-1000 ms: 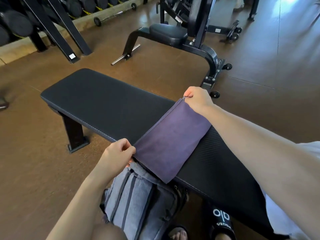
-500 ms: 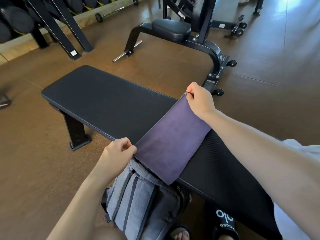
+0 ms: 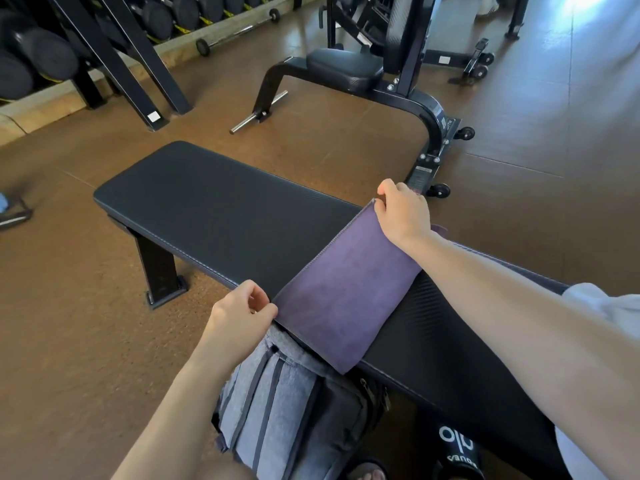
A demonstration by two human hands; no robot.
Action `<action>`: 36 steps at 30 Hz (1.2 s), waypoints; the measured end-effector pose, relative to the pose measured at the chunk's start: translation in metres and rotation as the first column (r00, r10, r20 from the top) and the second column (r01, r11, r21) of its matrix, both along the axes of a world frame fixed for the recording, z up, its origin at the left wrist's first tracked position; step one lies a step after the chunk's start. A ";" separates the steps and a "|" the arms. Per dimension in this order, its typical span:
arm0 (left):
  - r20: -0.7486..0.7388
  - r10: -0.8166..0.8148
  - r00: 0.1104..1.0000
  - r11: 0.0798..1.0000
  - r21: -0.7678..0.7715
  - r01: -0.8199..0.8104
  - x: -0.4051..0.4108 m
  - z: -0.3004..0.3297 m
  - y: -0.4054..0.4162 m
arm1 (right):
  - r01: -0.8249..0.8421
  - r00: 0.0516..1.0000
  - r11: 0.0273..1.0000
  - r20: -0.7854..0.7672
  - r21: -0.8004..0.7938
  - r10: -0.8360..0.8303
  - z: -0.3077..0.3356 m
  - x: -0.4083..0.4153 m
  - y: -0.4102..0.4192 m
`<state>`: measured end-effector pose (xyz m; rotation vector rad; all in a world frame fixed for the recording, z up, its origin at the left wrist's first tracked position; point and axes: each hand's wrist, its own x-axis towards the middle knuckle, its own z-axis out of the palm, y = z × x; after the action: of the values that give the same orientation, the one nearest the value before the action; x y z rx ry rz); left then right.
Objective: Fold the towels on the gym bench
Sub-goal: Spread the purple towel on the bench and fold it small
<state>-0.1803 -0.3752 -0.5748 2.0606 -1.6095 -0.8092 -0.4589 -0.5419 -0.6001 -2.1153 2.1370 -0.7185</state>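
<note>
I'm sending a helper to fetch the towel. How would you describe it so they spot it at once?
Find the long black bench in the middle of the brown floor. The towel lies flat across its near end, each hand pinching a corner. It is the only purple thing, unlike the grey bag below it.

Grey striped backpack (image 3: 291,403) under bench edge, black slide sandal (image 3: 457,448), dumbbell rack (image 3: 104,50), adjustable bench machine (image 3: 367,67)

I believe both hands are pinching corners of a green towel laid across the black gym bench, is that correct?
Not quite: the towel is purple, not green, as the head view shows. The rest holds: the left hand and right hand each pinch a corner of it where it lies across the black gym bench.
</note>
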 end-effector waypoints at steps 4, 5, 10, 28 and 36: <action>-0.019 0.012 1.000 1.000 -0.011 -0.013 0.000 -0.001 0.000 | 0.011 0.992 0.985 -0.125 -0.175 -0.033 0.011 0.008 0.016; -0.028 0.022 0.999 1.000 -0.004 -0.022 0.000 -0.001 -0.001 | -0.045 0.989 0.976 -0.145 -0.215 0.014 0.014 0.012 0.026; -0.125 0.096 0.988 0.995 0.044 -0.091 -0.005 0.001 0.002 | -0.420 0.900 0.900 -0.179 -0.114 0.397 0.028 0.045 0.111; -0.503 0.194 0.842 0.974 0.200 -0.105 -0.028 0.015 0.033 | -0.593 0.575 0.773 -0.553 0.226 0.603 0.040 0.025 0.235; -0.572 -0.069 0.817 0.915 0.290 0.280 -0.064 0.023 0.066 | -0.411 0.618 0.845 -0.577 0.344 0.535 0.059 -0.023 0.258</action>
<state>-0.2441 -0.3093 -0.5514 1.6564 -1.3948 -1.7062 -0.4823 -0.2836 -0.5410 -2.9252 1.5648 0.3307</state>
